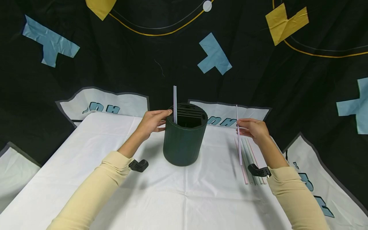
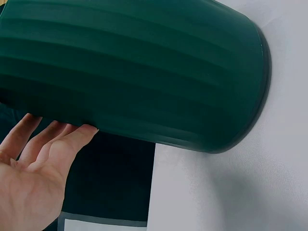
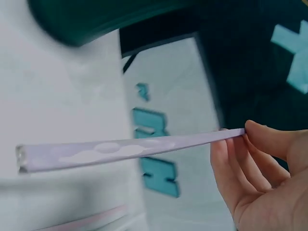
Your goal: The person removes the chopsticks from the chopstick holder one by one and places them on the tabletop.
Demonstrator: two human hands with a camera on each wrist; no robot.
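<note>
Green container (image 1: 184, 143): cut off by left wrist view's edge. Upright straws (image 1: 174, 105) inside it: lower ends hidden. Loose straws (image 1: 249, 153) right of it: partly behind black wristband (image 1: 258, 171).

The table (image 1: 161, 204) is white-covered and visibly creased. A green bin (image 1: 184, 145) stands upright on it, toward the far edge. To the right, apart from the bin, pink and pale green straws (image 1: 248, 154) lie roughly side by side.

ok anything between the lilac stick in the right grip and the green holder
Nothing visible stands between the lilac stick and the green holder; the left grip touches the holder's opposite side, off that path.
</note>
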